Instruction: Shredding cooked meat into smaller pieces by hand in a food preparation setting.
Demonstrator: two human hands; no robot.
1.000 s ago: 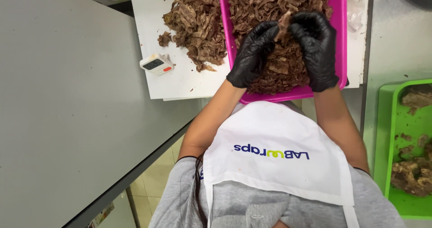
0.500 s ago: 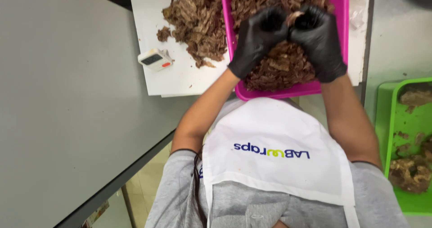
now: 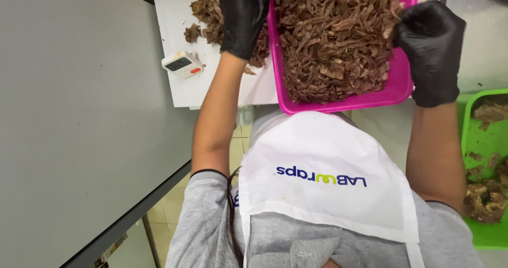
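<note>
Head view looks down on a white tabletop (image 3: 222,91) where two trays are in sight. One bright pink rectangular plastic tray (image 3: 391,91) sits at the near edge, heaped with brown shredded cooked meat (image 3: 333,35). One green plastic tray (image 3: 489,135) lies at the right, well apart from the hands, and holds a few darker chunks of meat (image 3: 484,199).

A second loose pile of shredded meat (image 3: 209,11) rests directly on the tabletop, just beside the pink tray's left wall. One small white digital timer with a dark screen and a red button (image 3: 182,64) lies near that pile, not touching it.

Both hands wear black gloves. The left hand (image 3: 243,16) reaches over the pink tray's left wall and the loose pile; its fingers run out of frame at the top, so how far they are open cannot be told. The right hand (image 3: 431,43) is curled against the pink tray's right rim, fingers bent around the edge.

A white apron bib (image 3: 323,178) over a grey shirt (image 3: 211,236) fills the foreground and hides the tabletop's near edge.
</note>
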